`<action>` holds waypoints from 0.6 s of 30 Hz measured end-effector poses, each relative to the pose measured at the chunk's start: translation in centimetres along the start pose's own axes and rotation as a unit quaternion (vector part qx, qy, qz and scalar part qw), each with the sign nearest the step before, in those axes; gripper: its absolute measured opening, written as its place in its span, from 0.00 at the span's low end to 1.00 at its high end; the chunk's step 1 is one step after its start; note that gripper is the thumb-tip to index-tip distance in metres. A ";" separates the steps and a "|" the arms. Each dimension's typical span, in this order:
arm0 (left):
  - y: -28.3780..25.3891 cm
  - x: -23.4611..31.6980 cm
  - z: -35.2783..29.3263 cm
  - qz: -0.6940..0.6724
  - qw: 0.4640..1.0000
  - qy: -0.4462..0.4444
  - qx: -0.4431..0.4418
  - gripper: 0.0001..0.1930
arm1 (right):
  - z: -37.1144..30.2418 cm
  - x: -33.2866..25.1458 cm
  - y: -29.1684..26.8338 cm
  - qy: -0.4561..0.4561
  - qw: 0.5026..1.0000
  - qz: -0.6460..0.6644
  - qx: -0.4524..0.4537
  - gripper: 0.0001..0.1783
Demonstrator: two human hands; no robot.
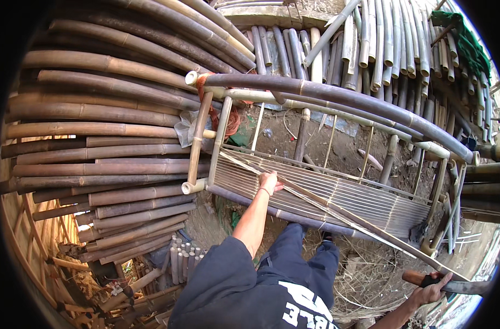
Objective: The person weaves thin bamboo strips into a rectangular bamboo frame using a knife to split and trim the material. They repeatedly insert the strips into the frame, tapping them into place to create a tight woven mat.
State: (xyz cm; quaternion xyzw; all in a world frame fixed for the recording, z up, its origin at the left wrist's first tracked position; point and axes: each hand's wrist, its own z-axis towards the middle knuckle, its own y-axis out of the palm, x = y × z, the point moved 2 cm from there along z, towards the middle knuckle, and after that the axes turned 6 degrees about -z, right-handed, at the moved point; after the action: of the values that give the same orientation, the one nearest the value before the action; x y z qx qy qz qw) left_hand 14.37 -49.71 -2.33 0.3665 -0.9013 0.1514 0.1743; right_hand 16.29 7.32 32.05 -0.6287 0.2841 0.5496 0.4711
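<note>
In front of me stands a bamboo bench frame with a slatted bamboo seat (pixel 365 205) and a dark curved top rail (pixel 326 89). A long split bamboo strip (pixel 365 226) runs slantwise over the seat, from its upper left corner down to the lower right. My left hand (pixel 268 183) is closed around this strip, over the left part of the seat. At the lower right my right hand (pixel 430 290) is closed on a large knife (pixel 466 287), whose wooden handle points left and broad blade points right. The strip's lower end touches the right hand's fingers or passes just behind them.
Long bamboo poles (pixel 107 115) are stacked at the left. More cut poles (pixel 392 38) lean at the back right, beside green cloth (pixel 469 46). Short bamboo pieces (pixel 185 256) stand bundled at the lower left. Thin shavings (pixel 365 279) litter the ground by my feet.
</note>
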 end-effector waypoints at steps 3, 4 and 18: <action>-0.2 -0.9 1.1 0.022 0.999 -0.001 0.027 0.18 | 0.8 0.7 -0.2 0.016 1.000 0.004 0.009 0.16; -0.1 -0.8 1.0 0.028 0.999 0.007 0.027 0.17 | 0.8 0.8 0.0 0.015 1.000 -0.003 0.018 0.16; 1.9 0.5 2.3 0.279 0.936 0.197 0.087 0.18 | 2.5 8.4 3.4 0.112 0.992 -0.042 -0.029 0.15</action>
State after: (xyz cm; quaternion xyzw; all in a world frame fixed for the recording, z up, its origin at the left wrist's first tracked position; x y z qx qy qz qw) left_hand 12.22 -49.66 -4.39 0.0766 -0.8982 0.3408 0.2668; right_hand 14.27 9.59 23.13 -0.7111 0.2919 0.4637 0.4406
